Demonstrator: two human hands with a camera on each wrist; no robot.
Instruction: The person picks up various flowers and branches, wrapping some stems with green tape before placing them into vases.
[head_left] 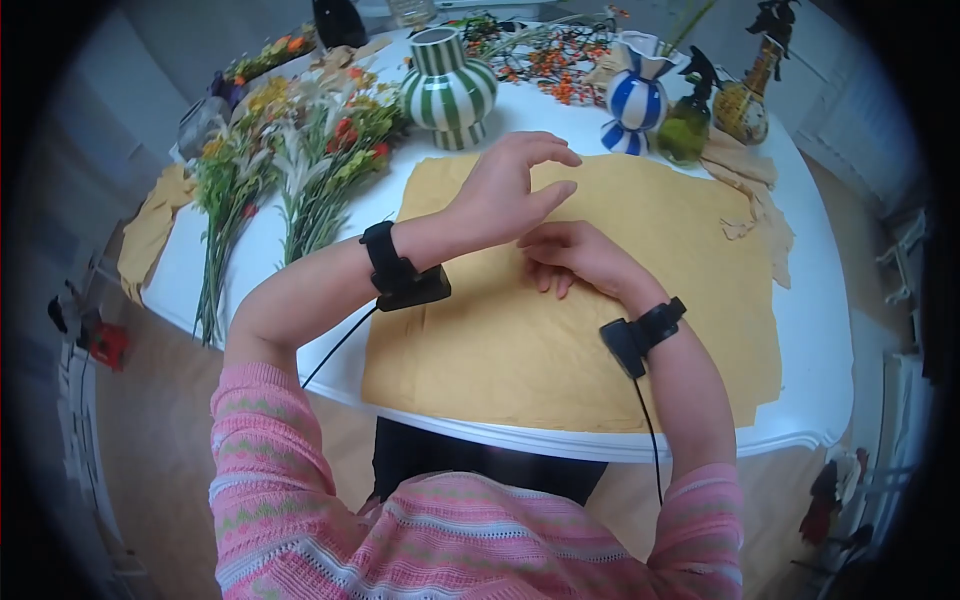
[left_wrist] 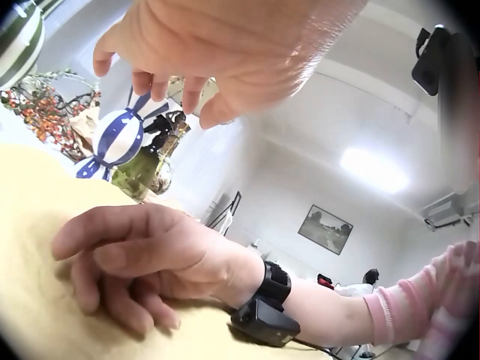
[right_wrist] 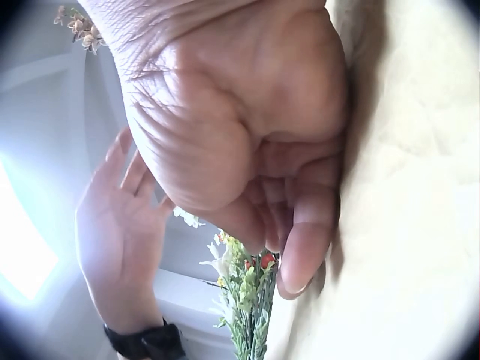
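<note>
A large sheet of tan paper [head_left: 480, 350], lightly creased, lies flat over the front of the white table. My left hand [head_left: 515, 185] is raised over the sheet's far part, fingers loosely bent and thumb apart, holding nothing. The left wrist view has this hand [left_wrist: 217, 52] at its top, palm partly visible. Closer to me, my right hand [head_left: 580, 257] rests low on the paper with its fingers loosely curled and nothing in them. In the right wrist view, that hand's side [right_wrist: 247, 135] lies along the sheet.
Two flower bunches [head_left: 320, 180] lie at the left. Behind the paper stand a green-striped vase [head_left: 447, 90], a blue-striped vase [head_left: 635, 100] and a green glass bottle [head_left: 685, 130]. Orange-berried sprigs [head_left: 570, 70] spread at the back. Crumpled paper [head_left: 745, 180] lies right, near the table edge [head_left: 835, 330].
</note>
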